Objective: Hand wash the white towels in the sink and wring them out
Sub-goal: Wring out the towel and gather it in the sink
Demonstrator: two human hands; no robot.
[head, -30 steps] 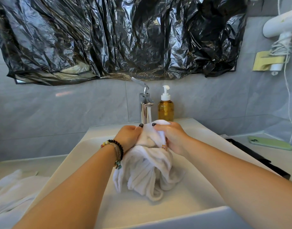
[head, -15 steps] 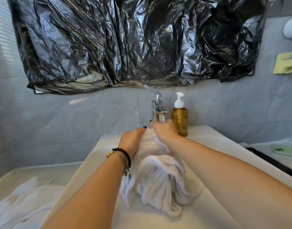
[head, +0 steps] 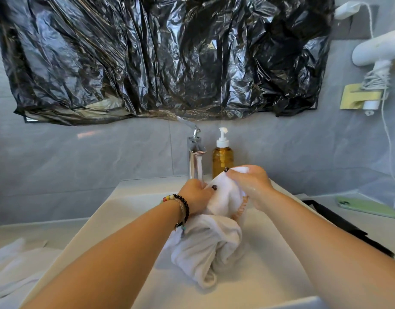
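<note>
Right hand (head: 250, 186) has shifted up the towel (head: 214, 237); left hand (head: 196, 195) grips too, scrubbing under the tap (head: 195, 150) continues

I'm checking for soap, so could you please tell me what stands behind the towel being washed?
Behind the towel stand the tap and an amber pump bottle. The bottle's base is hidden by the towel.

A bunched white terry-cloth towel (head: 211, 239) hangs over the white rectangular basin sink (head: 116, 210), its upper part gathered just in front of the chrome tap and its twisted lower folds drooping onto the sink floor. More crumpled white towel cloth (head: 15, 266) lies left of the sink.
</note>
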